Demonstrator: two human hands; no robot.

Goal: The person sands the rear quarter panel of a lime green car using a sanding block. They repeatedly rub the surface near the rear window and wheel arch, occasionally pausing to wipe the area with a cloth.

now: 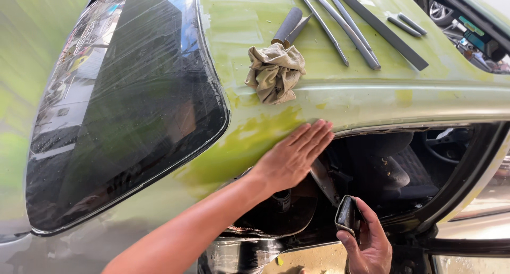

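Holding black pad (348, 216) upright, rt hand (369, 247).

Car body workshop: sanded car roof (372, 101)

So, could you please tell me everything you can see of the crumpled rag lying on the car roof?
The crumpled rag is beige-grey cloth, bunched into loose folds, looking soiled and worn. It lies on the green car roof, just above the ridge over the door opening and beside the rear window. Its upper edge touches a dark cylindrical tool handle lying behind it. Neither hand touches it; the left hand lies flat on the body panel below it.
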